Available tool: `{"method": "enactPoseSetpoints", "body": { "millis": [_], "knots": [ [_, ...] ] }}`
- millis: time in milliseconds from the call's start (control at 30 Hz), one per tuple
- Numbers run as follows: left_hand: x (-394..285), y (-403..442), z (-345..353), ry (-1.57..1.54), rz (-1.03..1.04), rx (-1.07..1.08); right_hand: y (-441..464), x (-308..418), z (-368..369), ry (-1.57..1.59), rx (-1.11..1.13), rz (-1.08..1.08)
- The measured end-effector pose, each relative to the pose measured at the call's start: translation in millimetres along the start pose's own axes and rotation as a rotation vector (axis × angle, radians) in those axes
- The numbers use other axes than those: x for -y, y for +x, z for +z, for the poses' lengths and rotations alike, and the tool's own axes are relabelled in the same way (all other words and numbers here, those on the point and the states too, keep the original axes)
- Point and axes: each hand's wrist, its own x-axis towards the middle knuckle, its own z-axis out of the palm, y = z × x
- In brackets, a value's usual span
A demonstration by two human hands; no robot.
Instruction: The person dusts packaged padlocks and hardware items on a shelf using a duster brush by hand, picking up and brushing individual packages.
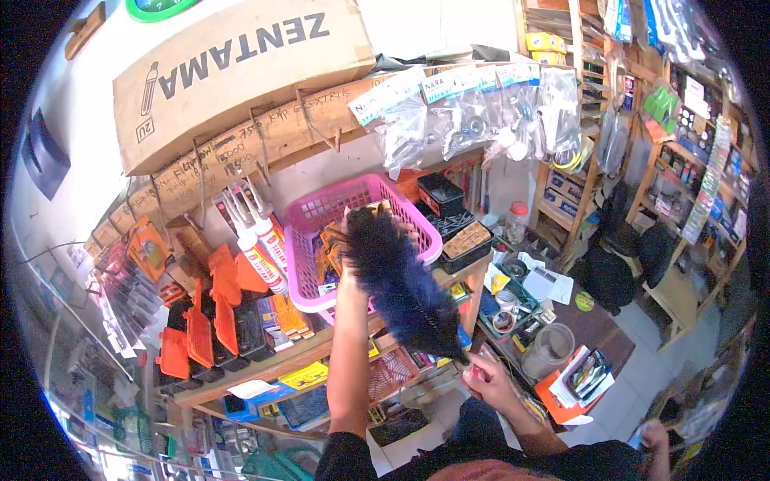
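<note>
Feather duster (pixel 405 293), dark blue-black and bushy, slants across the middle of the view I watch from afar, its top end over the pink plastic basket (pixel 433 250), its lower end at the right hand (pixel 488 385). I see the right fingers clamped on the duster's handle, out in front of the wooden shelf (pixel 204 391). The left hand (pixel 350 279) reaches up at the basket's near side; feathers hide its fingers, so I cannot tell whether they grip anything.

Room around the basket looks tight to me: white sealant tubes (pixel 261 236) lean just beside its left edge, and a black tray of screws (pixel 453 223) sits beside its right. Farther left, raised orange lids (pixel 199 333) line the shelf's front edge. Clear hardware packets (pixel 465 116) hang above the basket's right side. I get more air lower down, between the 2 forearms. To the right, a clear jar (pixel 549 350) stands on the lower table, and floor tiles (pixel 634 393) show past that table's edge.
</note>
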Motion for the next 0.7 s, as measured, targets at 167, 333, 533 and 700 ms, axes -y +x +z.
{"method": "enactPoseSetpoints", "body": {
  "millis": [167,333,533,700],
  "knots": [
    [2,-13,70,0.096,0.134,-0.359,-1,10,5,0.191,-0.092,0.038],
    [-6,-10,40,0.148,0.019,0.067,-3,25,8,0.099,-0.108,-0.069],
    [-1,-13,63,0.103,0.184,-0.23,4,5,-1,0.166,-0.022,-0.05],
    [-2,-13,62,0.047,0.147,-0.285,7,4,8,0.199,-0.066,-0.042]
  ]
}}
